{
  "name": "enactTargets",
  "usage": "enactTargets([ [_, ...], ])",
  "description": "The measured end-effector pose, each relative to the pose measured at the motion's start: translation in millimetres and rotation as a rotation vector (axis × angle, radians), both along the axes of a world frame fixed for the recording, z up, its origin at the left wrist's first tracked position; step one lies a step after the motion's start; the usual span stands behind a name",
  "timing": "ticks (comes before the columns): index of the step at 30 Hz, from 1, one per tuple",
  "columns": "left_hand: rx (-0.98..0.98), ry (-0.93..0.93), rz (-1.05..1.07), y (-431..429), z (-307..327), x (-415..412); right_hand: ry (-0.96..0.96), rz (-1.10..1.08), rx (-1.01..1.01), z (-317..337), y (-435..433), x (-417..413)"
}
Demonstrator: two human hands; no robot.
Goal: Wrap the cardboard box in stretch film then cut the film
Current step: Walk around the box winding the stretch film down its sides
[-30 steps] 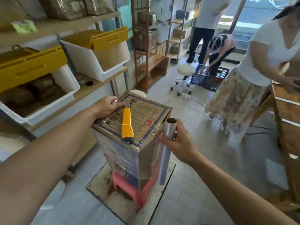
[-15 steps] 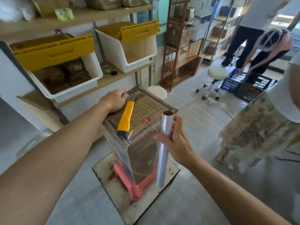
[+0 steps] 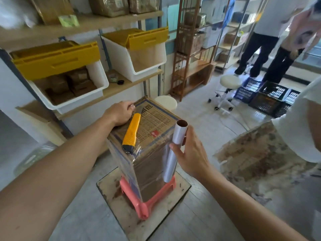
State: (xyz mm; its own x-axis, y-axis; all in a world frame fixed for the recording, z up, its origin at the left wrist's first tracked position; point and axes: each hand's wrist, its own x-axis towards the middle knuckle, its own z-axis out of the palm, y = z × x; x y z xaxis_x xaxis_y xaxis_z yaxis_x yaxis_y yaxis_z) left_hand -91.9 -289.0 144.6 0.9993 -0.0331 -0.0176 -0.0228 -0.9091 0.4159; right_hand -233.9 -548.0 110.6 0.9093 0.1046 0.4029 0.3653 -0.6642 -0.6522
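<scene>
Pale plank floor [image 3: 199, 221] underfoot. Wooden shelves [image 3: 121, 86] along the left wall carry two white bins with yellow lids [image 3: 57, 61] (one holds brown parcels). A brown slatted rack [image 3: 191, 70] stands behind; a white wheeled stool [image 3: 229, 82] and dark crates [image 3: 267, 100] sit farther right.

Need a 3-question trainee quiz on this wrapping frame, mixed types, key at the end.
1. True or false: the yellow utility knife lies on top of the cardboard box, held by neither hand.
2. Multiple choice: the right hand grips the stretch film roll where? A) flat on the floor B) upright against the box's right side C) on the shelf
3. Fill in: the box stands on a small ____-coloured stool.

Key
1. True; the left hand presses on the far left corner of the box top, beside the knife.
2. B
3. pink
</scene>
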Motion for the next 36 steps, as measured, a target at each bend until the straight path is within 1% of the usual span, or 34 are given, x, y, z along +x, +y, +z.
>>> enactTargets([
  [2,0.0,-0.001,-0.005,1,0,0,0.042,-0.094,-0.009,1,1,-4],
  [5,0.0,0.002,-0.005,1,2,0,0.155,-0.165,0.102,-3,2,-12],
  [6,0.0,0.004,-0.004,0,2,-1,0.22,-0.168,0.172,-6,2,-13],
  [9,0.009,0.007,0.0,0,2,-2,0.432,-0.197,0.531,-12,6,-11],
  [11,0.014,0.004,0.0,-1,2,-2,0.512,-0.232,0.679,-12,7,-6],
  [13,0.014,0.007,0.0,-2,3,-2,0.509,-0.278,0.641,-14,7,-3],
  [16,0.012,0.01,0.003,-2,3,-2,0.468,-0.411,0.453,-20,7,0],
  [18,0.012,0.01,0.004,-2,3,-3,0.479,-0.442,0.487,-22,4,4],
  [21,0.014,0.009,0.0,-2,4,-4,0.511,-0.364,0.682,-24,0,5],
  [24,0.019,0.007,-0.005,-2,4,-5,0.518,-0.262,0.704,-24,0,6],
  [26,0.018,0.008,-0.005,-2,4,-5,0.523,-0.25,0.674,-22,2,12],
  [28,0.021,0.009,-0.008,-3,4,-5,0.542,-0.274,0.602,-21,2,21],
  [31,0.03,0.007,-0.004,-4,5,-5,0.585,-0.293,0.407,-19,-4,31],
  [32,0.031,0.007,-0.003,-3,5,-5,0.601,-0.287,0.372,-17,-7,34],
  [35,0.03,0.006,-0.006,-2,3,-4,0.615,-0.193,0.355,-8,-21,44],
  [36,0.028,0.007,-0.004,-2,3,-3,0.619,-0.143,0.316,-7,-28,48],
])
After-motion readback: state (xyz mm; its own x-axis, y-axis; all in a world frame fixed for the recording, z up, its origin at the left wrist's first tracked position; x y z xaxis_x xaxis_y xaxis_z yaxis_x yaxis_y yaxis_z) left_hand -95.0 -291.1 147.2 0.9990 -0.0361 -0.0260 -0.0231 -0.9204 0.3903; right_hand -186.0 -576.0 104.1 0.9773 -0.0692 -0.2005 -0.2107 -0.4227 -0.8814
